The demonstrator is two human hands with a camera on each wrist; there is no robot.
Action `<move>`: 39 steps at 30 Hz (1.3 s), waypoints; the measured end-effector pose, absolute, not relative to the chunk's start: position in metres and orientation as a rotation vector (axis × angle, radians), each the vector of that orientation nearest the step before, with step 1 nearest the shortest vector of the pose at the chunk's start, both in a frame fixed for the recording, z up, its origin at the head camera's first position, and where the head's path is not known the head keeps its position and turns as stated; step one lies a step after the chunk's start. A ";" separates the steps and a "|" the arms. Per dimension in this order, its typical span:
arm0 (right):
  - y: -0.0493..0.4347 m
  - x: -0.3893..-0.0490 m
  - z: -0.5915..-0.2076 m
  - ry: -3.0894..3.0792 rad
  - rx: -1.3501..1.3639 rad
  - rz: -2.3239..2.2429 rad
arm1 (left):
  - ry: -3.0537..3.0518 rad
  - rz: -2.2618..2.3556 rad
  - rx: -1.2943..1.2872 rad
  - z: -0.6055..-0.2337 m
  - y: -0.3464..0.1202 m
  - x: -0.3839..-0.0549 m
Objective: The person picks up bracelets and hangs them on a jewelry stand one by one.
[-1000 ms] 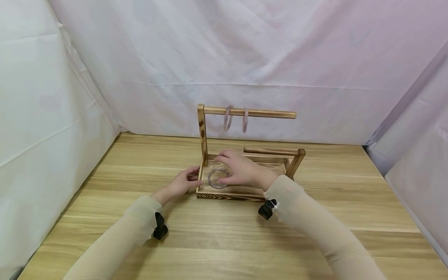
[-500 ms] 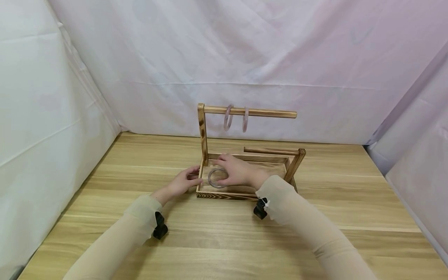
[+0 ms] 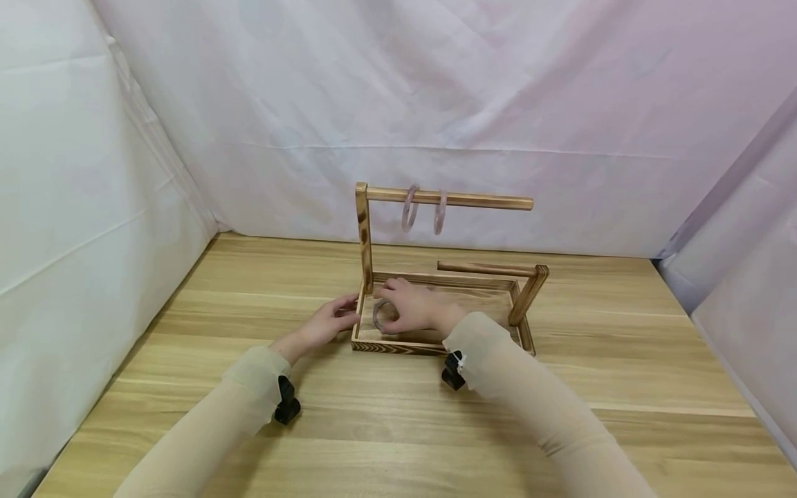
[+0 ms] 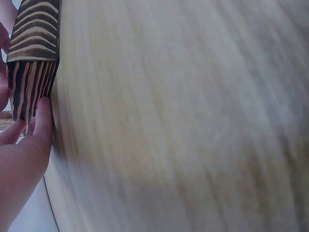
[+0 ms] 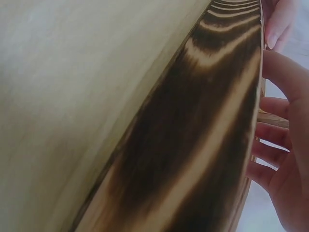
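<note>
A wooden bangle stand has a shallow tray [image 3: 398, 347] at its base. Inside the tray's left end lies a greyish translucent bangle [image 3: 376, 316], largely covered by my right hand [image 3: 412, 308]. Its thumb and fingers span the bangle, fingertips at opposite sides of the ring; in the right wrist view the tray's dark-grained front wall [image 5: 207, 96] hides the bangle. My left hand [image 3: 325, 324] rests against the tray's left end, and in the left wrist view its fingertips touch the striped end face [image 4: 31, 82].
Two pinkish bangles [image 3: 409, 209] hang on the upper bar [image 3: 486, 200], which rises from a post at the left. A lower bar [image 3: 486, 268] comes off a short post at the right. The wood-grain table [image 3: 373, 415] meets white cloth [image 3: 280, 180] behind.
My right hand has moved left and closed in over the bangle in the tray, covering more of it. The left hand keeps its place at the tray's end.
</note>
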State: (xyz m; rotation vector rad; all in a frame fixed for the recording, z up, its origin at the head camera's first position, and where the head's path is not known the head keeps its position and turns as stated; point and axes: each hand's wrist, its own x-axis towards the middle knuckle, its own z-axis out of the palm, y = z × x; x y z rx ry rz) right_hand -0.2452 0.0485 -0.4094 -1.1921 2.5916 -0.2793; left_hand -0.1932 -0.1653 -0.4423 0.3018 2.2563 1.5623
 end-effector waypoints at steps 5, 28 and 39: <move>0.044 -0.244 -0.409 2.599 -1.209 -0.250 | 2.250 1.552 0.279 -0.442 -0.165 -0.193; 0.034 -0.250 -0.415 2.617 -1.217 -0.095 | 2.231 1.583 0.277 -0.442 -0.163 -0.194; 0.031 -0.249 -0.415 2.606 -1.187 -0.070 | 2.219 1.589 0.271 -0.444 -0.164 -0.195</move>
